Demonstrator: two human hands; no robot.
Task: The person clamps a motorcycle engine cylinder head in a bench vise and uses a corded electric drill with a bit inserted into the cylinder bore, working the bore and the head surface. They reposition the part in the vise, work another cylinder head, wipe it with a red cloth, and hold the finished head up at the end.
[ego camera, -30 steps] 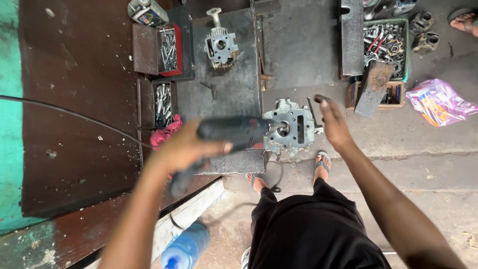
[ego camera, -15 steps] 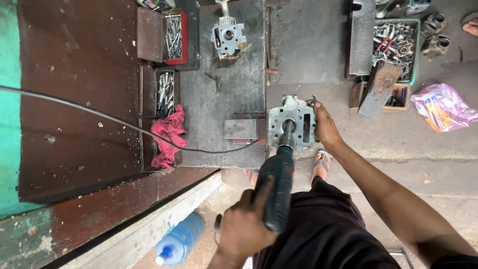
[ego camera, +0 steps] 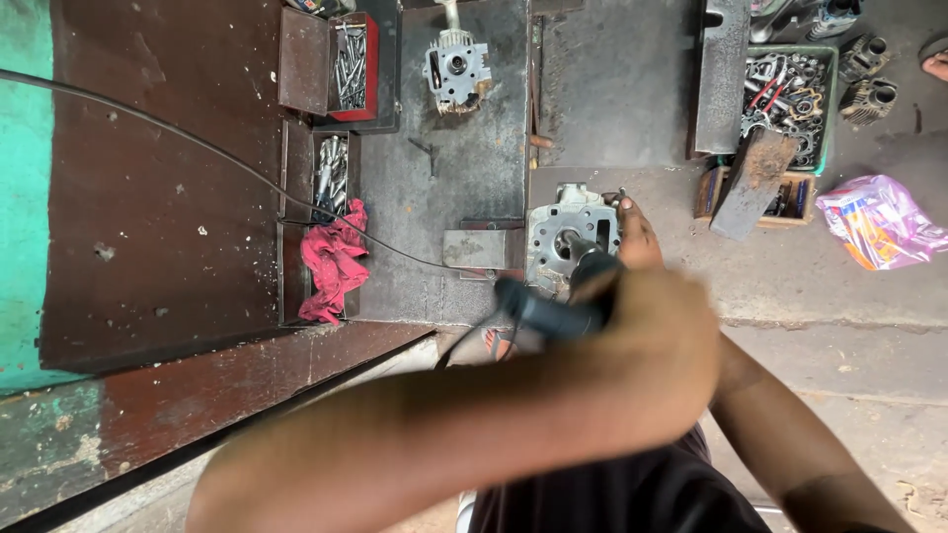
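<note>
A grey cast-metal engine part [ego camera: 553, 222] lies on the dark steel bench [ego camera: 434, 188] near its front edge. My right hand [ego camera: 637, 237] rests on the part's right side and steadies it. My left arm crosses the view from the lower left, blurred. My left hand [ego camera: 652, 355] grips a black corded power tool [ego camera: 543, 308]. The tool's nose points into the round opening in the middle of the part. Its black cord [ego camera: 197, 143] runs off to the upper left over the bench.
A second engine part [ego camera: 456, 67] stands at the back of the bench. A red box of bits [ego camera: 351, 64], a red rag [ego camera: 334, 262] and a small metal block [ego camera: 476, 249] lie to the left. A green crate of tools [ego camera: 790, 89] and a pink plastic bag [ego camera: 879, 222] sit right.
My left hand has swung the power tool from the left side of the bench round to the engine part, and its nose now sits at the part's opening. My right hand stayed on the part.
</note>
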